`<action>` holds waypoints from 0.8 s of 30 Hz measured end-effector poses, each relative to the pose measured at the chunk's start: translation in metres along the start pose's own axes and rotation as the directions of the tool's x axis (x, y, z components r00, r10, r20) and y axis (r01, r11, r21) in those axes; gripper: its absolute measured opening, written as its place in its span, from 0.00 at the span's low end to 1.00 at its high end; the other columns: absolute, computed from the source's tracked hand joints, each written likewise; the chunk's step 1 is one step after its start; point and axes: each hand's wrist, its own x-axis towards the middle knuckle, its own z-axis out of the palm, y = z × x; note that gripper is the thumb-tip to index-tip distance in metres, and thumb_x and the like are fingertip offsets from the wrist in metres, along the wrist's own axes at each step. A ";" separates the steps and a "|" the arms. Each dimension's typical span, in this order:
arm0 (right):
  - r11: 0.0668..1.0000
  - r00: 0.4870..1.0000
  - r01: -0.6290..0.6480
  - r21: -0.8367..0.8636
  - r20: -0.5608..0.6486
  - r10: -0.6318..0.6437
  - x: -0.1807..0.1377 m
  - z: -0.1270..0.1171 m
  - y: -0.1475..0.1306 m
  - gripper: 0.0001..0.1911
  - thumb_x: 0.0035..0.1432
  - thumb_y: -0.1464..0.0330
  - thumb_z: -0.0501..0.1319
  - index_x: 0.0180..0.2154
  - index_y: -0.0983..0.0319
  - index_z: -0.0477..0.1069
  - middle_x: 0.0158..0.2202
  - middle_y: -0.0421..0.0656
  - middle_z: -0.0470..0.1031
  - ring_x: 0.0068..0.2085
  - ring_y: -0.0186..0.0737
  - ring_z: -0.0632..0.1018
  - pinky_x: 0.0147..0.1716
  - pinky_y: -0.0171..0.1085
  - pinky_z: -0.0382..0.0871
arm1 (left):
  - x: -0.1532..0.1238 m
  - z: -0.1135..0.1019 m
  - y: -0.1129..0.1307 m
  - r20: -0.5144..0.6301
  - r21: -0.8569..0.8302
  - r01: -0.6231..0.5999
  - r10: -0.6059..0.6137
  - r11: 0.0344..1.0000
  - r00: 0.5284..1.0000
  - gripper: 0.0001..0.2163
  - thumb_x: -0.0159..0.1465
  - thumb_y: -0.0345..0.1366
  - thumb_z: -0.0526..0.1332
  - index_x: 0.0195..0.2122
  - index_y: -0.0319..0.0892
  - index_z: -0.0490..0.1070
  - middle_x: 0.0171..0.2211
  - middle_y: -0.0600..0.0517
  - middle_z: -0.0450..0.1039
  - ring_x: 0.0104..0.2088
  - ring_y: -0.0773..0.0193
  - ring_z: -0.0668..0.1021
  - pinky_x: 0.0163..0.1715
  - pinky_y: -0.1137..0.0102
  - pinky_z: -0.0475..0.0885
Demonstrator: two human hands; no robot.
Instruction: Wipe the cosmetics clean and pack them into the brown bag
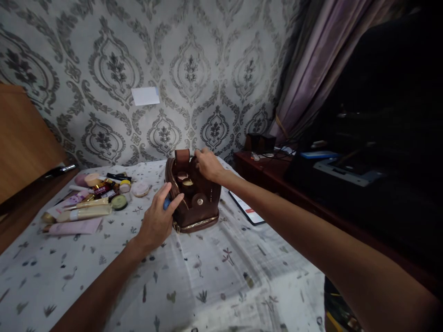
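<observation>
A brown leather zip bag (199,216) stands unzipped in the middle of the bed-like surface, its mouth facing me. Inside lie a few small cosmetics, among them a dark-rimmed pot (188,183) with a pale yellow top. My right hand (207,165) is closed on the bag's far right rim, its fingertips partly hidden. At the bag's left side is my left hand (157,219), curled round a small blue object (166,203) that shows between thumb and fingers. Most of that blue object is hidden, so its kind is unclear.
Several cosmetics lie to the left, including a pink tube (74,227), a green-lidded jar (119,202) and a round compact (140,188). A phone (245,208) with a lit screen lies right of the bag. Farther right stands a dark red desk (256,168); a patterned wall rises behind.
</observation>
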 end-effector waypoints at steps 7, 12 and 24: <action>0.995 0.985 0.093 -0.023 0.147 -0.089 0.007 0.003 0.007 0.16 0.64 0.74 0.56 0.51 0.67 0.74 0.54 0.57 0.72 0.49 0.50 0.78 0.48 0.38 0.69 | 0.000 0.001 0.000 0.012 0.008 0.007 -0.007 1.000 1.000 0.34 0.58 0.17 0.52 0.65 0.46 0.58 0.69 0.39 0.49 0.69 0.45 0.58 0.56 0.53 0.74; 0.988 0.972 0.151 -0.034 0.189 -0.142 0.018 0.010 0.016 0.15 0.63 0.73 0.58 0.50 0.66 0.75 0.51 0.55 0.76 0.51 0.49 0.77 0.48 0.37 0.68 | -0.002 0.001 0.000 0.012 0.012 0.006 -0.007 1.000 1.000 0.35 0.58 0.17 0.52 0.67 0.48 0.55 0.69 0.39 0.48 0.69 0.45 0.58 0.57 0.52 0.72; 0.969 0.936 0.226 -0.099 0.298 -0.188 0.002 -0.006 0.003 0.19 0.57 0.69 0.66 0.51 0.65 0.75 0.52 0.57 0.77 0.53 0.56 0.78 0.45 0.41 0.71 | -0.003 0.002 -0.001 0.031 0.011 0.012 -0.012 1.000 0.999 0.34 0.59 0.17 0.52 0.66 0.46 0.57 0.69 0.39 0.48 0.69 0.45 0.57 0.58 0.51 0.72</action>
